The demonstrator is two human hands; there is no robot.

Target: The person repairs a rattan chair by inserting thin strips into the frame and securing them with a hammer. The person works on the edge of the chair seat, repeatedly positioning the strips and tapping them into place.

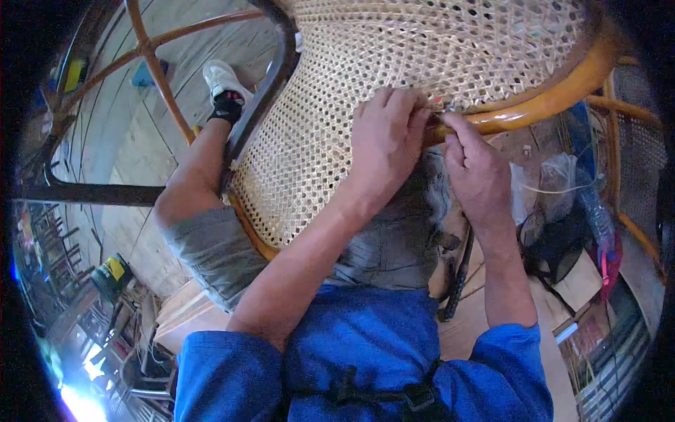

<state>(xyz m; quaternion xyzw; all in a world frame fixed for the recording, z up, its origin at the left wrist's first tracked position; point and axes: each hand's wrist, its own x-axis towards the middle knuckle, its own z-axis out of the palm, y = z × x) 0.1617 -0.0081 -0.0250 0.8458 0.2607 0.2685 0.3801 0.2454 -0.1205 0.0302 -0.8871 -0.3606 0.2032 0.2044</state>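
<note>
A large curved panel of woven cane webbing [337, 91] leans over my lap, edged on the right by a glossy bent rattan pole [534, 116]. My left hand [387, 137] lies on the weave beside that pole, its fingers curled and closed at the panel's edge. Just to the right, my right hand [478, 165] is closed in a pinch against the same edge, thumb and forefinger nearly meeting the left fingertips. Whatever sits in the right pinch is too small and covered to make out. A tiny red spot shows on the weave near the fingertips.
A dark curved frame [264, 98] runs along the panel's left side, with brown rattan poles [144, 49] beyond. Clear plastic bags [555, 176] and a dark bag [562, 243] lie to the right. A green-yellow tin [111, 273] stands at the lower left.
</note>
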